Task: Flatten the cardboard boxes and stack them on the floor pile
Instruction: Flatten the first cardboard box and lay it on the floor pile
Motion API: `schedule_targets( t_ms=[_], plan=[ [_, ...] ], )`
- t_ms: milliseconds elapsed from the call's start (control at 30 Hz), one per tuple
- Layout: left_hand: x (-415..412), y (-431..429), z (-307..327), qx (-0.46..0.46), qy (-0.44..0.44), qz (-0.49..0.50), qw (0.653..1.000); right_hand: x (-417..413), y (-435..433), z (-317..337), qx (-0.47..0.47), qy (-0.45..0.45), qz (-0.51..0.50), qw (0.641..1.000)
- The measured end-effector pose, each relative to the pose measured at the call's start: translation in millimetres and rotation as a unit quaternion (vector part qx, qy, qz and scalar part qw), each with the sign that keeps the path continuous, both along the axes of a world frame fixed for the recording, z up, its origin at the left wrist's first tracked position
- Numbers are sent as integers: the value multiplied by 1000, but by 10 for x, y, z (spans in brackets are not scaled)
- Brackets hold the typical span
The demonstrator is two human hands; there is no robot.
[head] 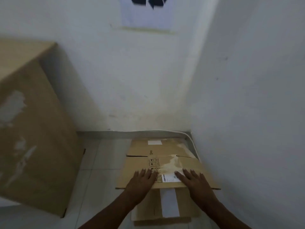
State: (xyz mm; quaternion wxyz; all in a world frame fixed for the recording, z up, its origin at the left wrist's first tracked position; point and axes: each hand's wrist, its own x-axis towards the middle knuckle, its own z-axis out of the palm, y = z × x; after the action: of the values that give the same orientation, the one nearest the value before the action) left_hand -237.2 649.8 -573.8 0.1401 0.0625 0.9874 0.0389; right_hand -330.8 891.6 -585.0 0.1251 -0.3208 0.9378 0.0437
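The flattened box [137,166] lies on the floor [102,154] in the corner of the room, on top of another flat sheet of cardboard [148,209]. Its far edge stops just short of the back wall [140,80], where a pale cable [193,141] runs along the base. Its right edge runs close beside the right wall [247,96], leaving only a thin strip of floor. Its left edge faces open tiles. Its near edge overhangs the lower sheet, which sticks out toward the person.

Both hands lie palm down on the near part of the flattened box, fingers straight and a little spread, holding nothing. The left hand [142,180] has its fingertips on a column of printed handling symbols [153,163]. The right hand [194,180] rests just beside it, covering one end of a white shipping label [170,178].

The flattened box is plain brown, with a fold seam across it and a far flap carrying a small white sticker [154,142]. A pale, shiny streak of tape residue [173,162] runs from the far flap down toward the label. The lower sheet carries a long white strip [170,202] down its middle.

To the left, well apart across the tiles, a large brown box [36,138] stands upright, its side marked with pale torn patches. High on the back wall hangs a paper sign [145,10] with dark arrows, cut off by the top of the view.
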Motion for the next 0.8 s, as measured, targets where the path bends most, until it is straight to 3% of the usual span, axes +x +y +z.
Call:
schedule_targets(
  t_ms=[167, 300, 533, 800],
  plan=[
    [-10, 136, -1427, -2, -28, -5, 1000, 50, 128, -1467, -26, -4, 15, 1000],
    [-74, 243, -2149, 24, -64, 1, 998, 15, 297, -2033, 15, -27, 10, 999],
    [-97, 404, -2882, 65, -163, 30, 984, -163, 463, -2616, 63, -158, 15, 985],
    [-53, 359, -3250, 98, -226, 62, 967, -55, 381, -3106, 63, -221, -34, 973]
  ],
)
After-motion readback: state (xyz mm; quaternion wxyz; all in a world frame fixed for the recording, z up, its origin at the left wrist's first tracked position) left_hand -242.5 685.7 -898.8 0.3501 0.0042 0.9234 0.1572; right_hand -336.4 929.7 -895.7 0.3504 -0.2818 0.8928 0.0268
